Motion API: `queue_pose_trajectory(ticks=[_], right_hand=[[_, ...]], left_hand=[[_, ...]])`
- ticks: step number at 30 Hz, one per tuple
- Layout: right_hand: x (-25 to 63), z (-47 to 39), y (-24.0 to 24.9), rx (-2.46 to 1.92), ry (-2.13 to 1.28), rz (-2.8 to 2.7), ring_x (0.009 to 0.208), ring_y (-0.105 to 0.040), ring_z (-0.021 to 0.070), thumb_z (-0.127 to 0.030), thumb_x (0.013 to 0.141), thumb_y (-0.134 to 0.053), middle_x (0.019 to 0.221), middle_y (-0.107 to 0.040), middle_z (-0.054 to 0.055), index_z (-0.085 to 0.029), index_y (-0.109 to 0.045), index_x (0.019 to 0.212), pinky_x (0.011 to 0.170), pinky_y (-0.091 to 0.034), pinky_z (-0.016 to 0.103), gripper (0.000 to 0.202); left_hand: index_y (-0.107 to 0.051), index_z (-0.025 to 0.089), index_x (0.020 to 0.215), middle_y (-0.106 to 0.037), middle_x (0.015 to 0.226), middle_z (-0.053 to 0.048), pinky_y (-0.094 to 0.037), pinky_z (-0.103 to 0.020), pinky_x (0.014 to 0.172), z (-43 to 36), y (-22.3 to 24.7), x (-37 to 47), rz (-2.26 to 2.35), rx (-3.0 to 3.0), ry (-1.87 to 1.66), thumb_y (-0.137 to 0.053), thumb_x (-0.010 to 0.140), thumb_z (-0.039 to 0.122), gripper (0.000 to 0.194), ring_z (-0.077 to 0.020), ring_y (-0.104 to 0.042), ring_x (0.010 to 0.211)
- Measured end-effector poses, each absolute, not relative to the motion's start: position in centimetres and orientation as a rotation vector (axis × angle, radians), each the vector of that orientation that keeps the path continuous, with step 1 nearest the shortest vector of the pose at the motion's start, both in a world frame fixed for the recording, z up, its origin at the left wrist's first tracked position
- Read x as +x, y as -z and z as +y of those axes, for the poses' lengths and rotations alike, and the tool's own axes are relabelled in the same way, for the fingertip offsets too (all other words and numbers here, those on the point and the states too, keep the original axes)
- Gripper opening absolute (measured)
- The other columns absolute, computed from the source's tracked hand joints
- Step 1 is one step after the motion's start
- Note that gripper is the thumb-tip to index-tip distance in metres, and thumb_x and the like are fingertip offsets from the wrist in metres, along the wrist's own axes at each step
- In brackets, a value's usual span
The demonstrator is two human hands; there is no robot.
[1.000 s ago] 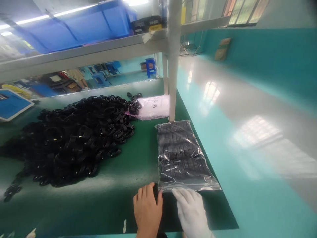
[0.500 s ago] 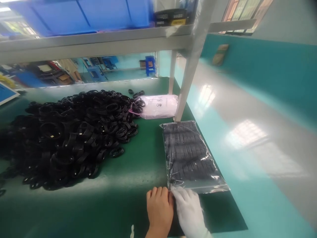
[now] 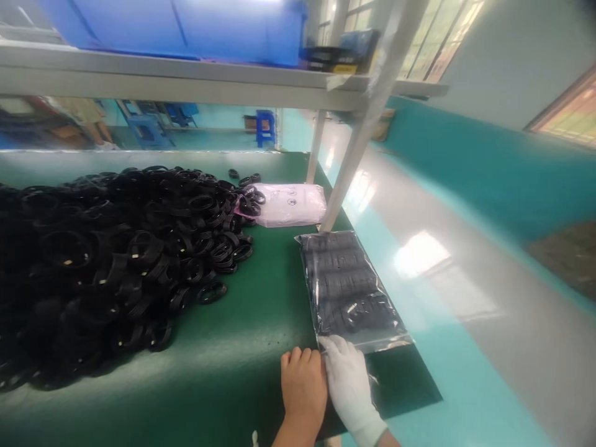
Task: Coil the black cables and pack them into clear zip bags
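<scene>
A clear plastic zip bag (image 3: 350, 282) lies flat near the table's right edge, holding rows of thin black rings packed side by side. At its near left corner, my bare left hand (image 3: 303, 388) is closed, with fingers curled and the thumb side against the bag's edge. Pressed against it, my right hand (image 3: 345, 379) in a white glove pinches the same corner. The exact contact of the fingertips is hidden behind the knuckles. To the left is a large heap of loose black rings (image 3: 139, 248), some looking like coiled bands.
A pink plastic package (image 3: 293, 205) lies behind the bag, with a few rings on its left end. The shelf post (image 3: 347, 167) rises beside it. Overhead, a shelf beam (image 3: 186, 81) carries a blue bin (image 3: 186, 31). The green table (image 3: 223, 366) ends at the right.
The camera view has turned, so the scene sits shifted. My hands stay together at the bag's corner, and the right hand's fingers lie slightly farther over it.
</scene>
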State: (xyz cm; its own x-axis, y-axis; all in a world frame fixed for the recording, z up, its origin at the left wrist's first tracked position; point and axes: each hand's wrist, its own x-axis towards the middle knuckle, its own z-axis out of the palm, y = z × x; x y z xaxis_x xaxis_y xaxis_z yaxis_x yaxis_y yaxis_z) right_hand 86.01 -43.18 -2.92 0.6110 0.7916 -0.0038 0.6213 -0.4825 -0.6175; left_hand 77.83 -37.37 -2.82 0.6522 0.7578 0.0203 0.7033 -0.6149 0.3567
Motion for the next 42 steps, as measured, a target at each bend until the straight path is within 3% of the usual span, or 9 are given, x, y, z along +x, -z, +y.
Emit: queue_pose_trajectory(ticks=[5,9,14,17,26,30,33,38,42], right_hand=[[88.6,-47.4,1.6,-2.210,-0.369,-0.859,0.089,-0.058,0.0188,-0.017,0.081,-0.044,0.092,-0.064,0.003,-0.025,-0.064,0.090,0.083,-0.044,0.032,0.024],[94.8,-51.5,0.2,-2.251,-0.270,-0.403,0.099,-0.054,0.0249,-0.027,0.084,-0.039,0.103,-0.057,0.013,-0.015,-0.055,0.103,0.088,-0.041,0.043,0.027],[101.2,-50.8,0.6,-2.102,-0.828,-0.108,0.055,-0.054,0.0108,-0.036,0.086,-0.047,0.073,-0.057,0.001,-0.015,-0.055,0.096,0.051,-0.046,0.025,0.024],[102.5,-49.4,1.4,-1.973,-1.149,-0.027,0.050,-0.049,0.0059,-0.036,0.088,-0.049,0.070,-0.055,-0.003,-0.013,-0.055,0.091,0.046,-0.043,0.020,0.023],[103.9,-49.4,0.8,-1.916,-1.289,-0.081,0.043,-0.039,0.0050,-0.031,0.088,-0.046,0.060,-0.046,-0.006,-0.015,-0.052,0.084,0.041,-0.033,0.019,0.017],[105.3,-50.2,0.0,-2.062,-1.022,-0.185,0.062,-0.049,0.0107,-0.026,0.076,-0.054,0.079,-0.054,0.001,-0.020,-0.050,0.084,0.051,-0.034,0.022,0.010],[104.9,-51.3,-0.5,-2.085,-0.944,-0.209,0.068,-0.050,0.0142,-0.032,0.073,-0.052,0.080,-0.055,0.002,-0.022,-0.050,0.079,0.054,-0.034,0.024,0.012],[100.0,-53.2,0.2,-1.801,-1.274,-0.160,0.038,-0.039,0.0100,-0.037,0.065,-0.051,0.054,-0.052,-0.002,-0.019,-0.051,0.070,0.037,-0.027,0.024,0.018],[97.6,-52.7,1.4,-1.506,-1.324,-0.034,0.039,-0.038,0.0077,-0.046,0.068,-0.047,0.063,-0.056,-0.001,-0.016,-0.050,0.099,0.035,-0.027,0.021,0.044]], left_hand=[[-0.059,0.021,0.071,-0.064,0.077,-0.002,-0.034,-0.036,0.071,-36.0,0.1,76.3,1.079,2.462,-0.051,-0.040,0.085,0.021,0.024,-0.0214,-0.056,0.079],[-0.055,0.022,0.074,-0.064,0.072,0.000,-0.038,-0.027,0.057,-33.9,-0.7,75.9,1.141,1.865,0.120,-0.034,0.087,0.037,0.029,-0.0157,-0.059,0.062],[-0.049,0.018,0.065,-0.057,0.056,0.000,-0.035,-0.020,0.043,-33.3,0.6,78.7,1.172,1.378,0.107,-0.046,0.077,0.051,0.035,-0.0105,-0.052,0.043],[-0.046,0.017,0.061,-0.056,0.055,0.001,-0.034,-0.018,0.041,-33.7,0.7,79.9,1.231,1.363,0.104,-0.052,0.071,0.054,0.038,-0.0083,-0.050,0.041],[-0.050,0.017,0.065,-0.058,0.060,-0.002,-0.031,-0.020,0.045,-33.5,-2.7,79.4,1.380,1.377,0.132,-0.049,0.074,0.047,0.032,-0.0123,-0.054,0.050],[-0.056,0.023,0.073,-0.060,0.077,-0.003,-0.032,-0.024,0.052,-36.5,-5.6,81.3,1.486,1.878,-0.141,-0.046,0.078,0.042,0.023,-0.0179,-0.054,0.068],[-0.058,0.023,0.065,-0.060,0.072,-0.001,-0.035,-0.025,0.060,-41.2,-5.2,84.6,1.115,2.020,-0.170,-0.052,0.075,0.036,0.018,-0.0174,-0.053,0.071],[-0.059,0.018,0.080,-0.044,0.051,0.005,-0.023,-0.021,0.041,-46.0,-1.2,88.2,1.075,0.886,-0.046,-0.057,0.070,0.052,0.035,-0.0077,-0.035,0.039],[-0.058,0.015,0.085,-0.045,0.055,0.006,-0.028,-0.018,0.043,-44.9,-0.3,88.8,1.047,0.572,-0.381,-0.062,0.071,0.049,0.038,-0.0047,-0.037,0.044]])
